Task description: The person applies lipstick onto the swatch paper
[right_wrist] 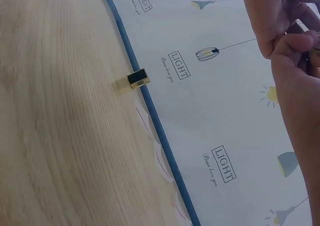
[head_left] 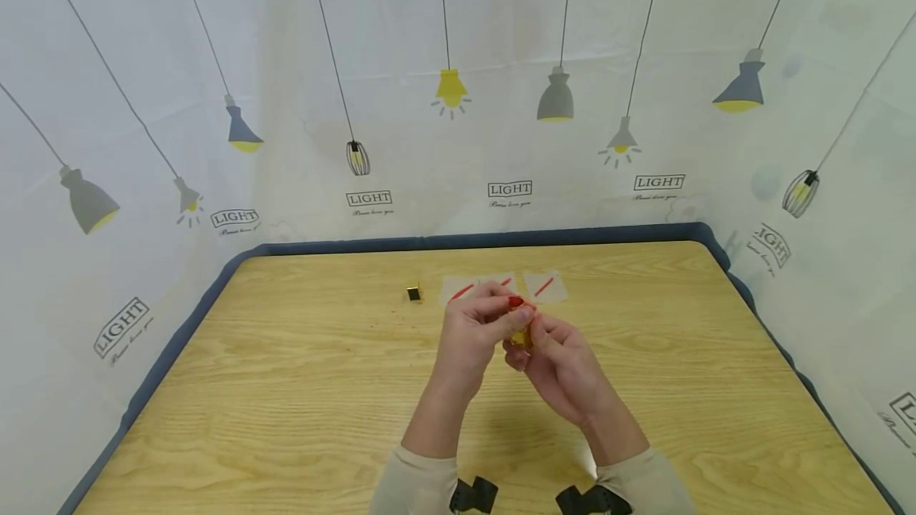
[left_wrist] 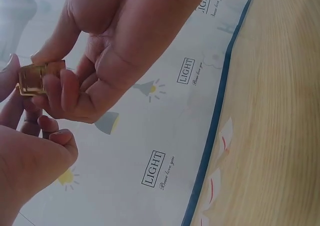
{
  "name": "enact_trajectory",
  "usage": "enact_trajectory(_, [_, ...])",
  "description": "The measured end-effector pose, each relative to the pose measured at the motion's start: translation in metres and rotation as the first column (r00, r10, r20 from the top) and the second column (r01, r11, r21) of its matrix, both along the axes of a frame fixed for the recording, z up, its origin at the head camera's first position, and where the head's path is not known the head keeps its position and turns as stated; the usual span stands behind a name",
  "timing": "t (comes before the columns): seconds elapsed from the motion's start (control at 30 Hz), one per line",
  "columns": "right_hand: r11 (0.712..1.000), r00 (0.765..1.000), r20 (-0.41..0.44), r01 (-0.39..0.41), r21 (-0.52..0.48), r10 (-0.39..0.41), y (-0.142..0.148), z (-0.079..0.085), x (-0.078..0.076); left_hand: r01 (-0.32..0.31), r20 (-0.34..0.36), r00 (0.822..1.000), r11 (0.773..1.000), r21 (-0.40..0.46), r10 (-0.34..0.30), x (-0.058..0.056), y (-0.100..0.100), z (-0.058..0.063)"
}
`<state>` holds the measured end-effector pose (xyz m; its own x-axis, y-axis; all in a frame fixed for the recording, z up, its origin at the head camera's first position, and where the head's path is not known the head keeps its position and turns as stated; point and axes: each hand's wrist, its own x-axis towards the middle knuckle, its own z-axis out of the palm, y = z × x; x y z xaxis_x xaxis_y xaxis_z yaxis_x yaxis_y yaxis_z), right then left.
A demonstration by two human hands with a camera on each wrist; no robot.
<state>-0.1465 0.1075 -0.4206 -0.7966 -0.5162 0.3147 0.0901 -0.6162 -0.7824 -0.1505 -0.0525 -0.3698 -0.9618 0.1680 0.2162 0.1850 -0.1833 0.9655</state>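
Note:
Both hands meet in the air over the table around a small gold square lipstick tube [head_left: 522,337]. A red piece [head_left: 515,302] shows at its upper end, among the left fingers. My left hand [head_left: 475,328] pinches the tube between thumb and curled fingers. From the other side, my right hand [head_left: 565,368] grips it, with the thumb against it in the left wrist view. There the gold tube [left_wrist: 32,79] shows between the two hands. In the right wrist view, the hands cover most of it.
A small gold and black cap [head_left: 413,293] stands on the wooden table [head_left: 300,388], left of the hands. White paper pieces [head_left: 545,287] with red strokes lie just beyond the hands. A dark blue edge strip [head_left: 472,240] borders the table, with a white lamp-printed sheet [head_left: 401,38] behind.

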Motion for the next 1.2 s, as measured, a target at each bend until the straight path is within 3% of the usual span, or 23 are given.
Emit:
enact_trajectory(0.13, [0.984, 0.986, -0.085, 0.150, 0.096, -0.142, 0.000, 0.001, 0.000, -0.047, -0.018, 0.999, 0.999, -0.013, 0.047, 0.001, 0.000, 0.001])
enact_trajectory(0.2, [0.950, 0.959, -0.131, 0.270, 0.159, -0.251, -0.002, 0.002, 0.001, -0.077, -0.031, 0.997, 0.997, -0.025, 0.076, 0.001, 0.001, 0.001])
enact_trajectory(0.3, [0.840, 0.880, -0.178, 0.474, 0.264, -0.440, -0.008, 0.006, 0.004, -0.129, -0.043, 0.991, 0.990, -0.048, 0.127, 0.000, 0.002, 0.001])
enact_trajectory(0.4, [0.691, 0.769, -0.228, 0.637, 0.341, -0.597, -0.018, 0.011, 0.007, -0.162, -0.042, 0.986, 0.985, -0.066, 0.160, 0.001, 0.003, 0.002])
enact_trajectory(0.5, [0.577, 0.680, -0.302, 0.730, 0.366, -0.669, -0.026, 0.014, 0.009, -0.170, -0.030, 0.985, 0.983, -0.070, 0.168, 0.000, 0.005, 0.001])
enact_trajectory(0.57, [0.530, 0.646, -0.352, 0.760, 0.376, -0.677, -0.028, 0.013, 0.009, -0.163, -0.020, 0.987, 0.984, -0.068, 0.162, 0.000, 0.005, 0.000])
enact_trajectory(0.6, [0.532, 0.647, -0.364, 0.760, 0.374, -0.669, -0.028, 0.013, 0.010, -0.160, -0.017, 0.987, 0.985, -0.066, 0.159, 0.000, 0.005, 0.000])
enact_trajectory(0.67, [0.581, 0.682, -0.363, 0.731, 0.357, -0.635, -0.025, 0.011, 0.009, -0.148, -0.011, 0.989, 0.988, -0.052, 0.148, -0.001, 0.004, 0.000])
enact_trajectory(0.83, [0.796, 0.818, -0.348, 0.551, 0.251, -0.457, -0.011, 0.001, 0.006, -0.119, -0.018, 0.993, 0.993, -0.010, 0.119, -0.001, 0.000, 0.000])
enact_trajectory(0.9, [0.850, 0.848, -0.358, 0.481, 0.215, -0.390, -0.006, -0.002, 0.005, -0.114, -0.020, 0.993, 0.993, -0.003, 0.114, -0.001, -0.001, 0.001])
enact_trajectory(1.0, [0.883, 0.861, -0.393, 0.422, 0.203, -0.321, -0.003, -0.005, 0.003, -0.105, -0.017, 0.994, 0.994, 0.005, 0.105, 0.000, -0.001, 0.001])
enact_trajectory(1.2, [0.880, 0.859, -0.436, 0.403, 0.251, -0.269, -0.003, -0.007, 0.002, -0.091, -0.028, 0.995, 0.996, 0.007, 0.091, -0.001, -0.002, -0.001])
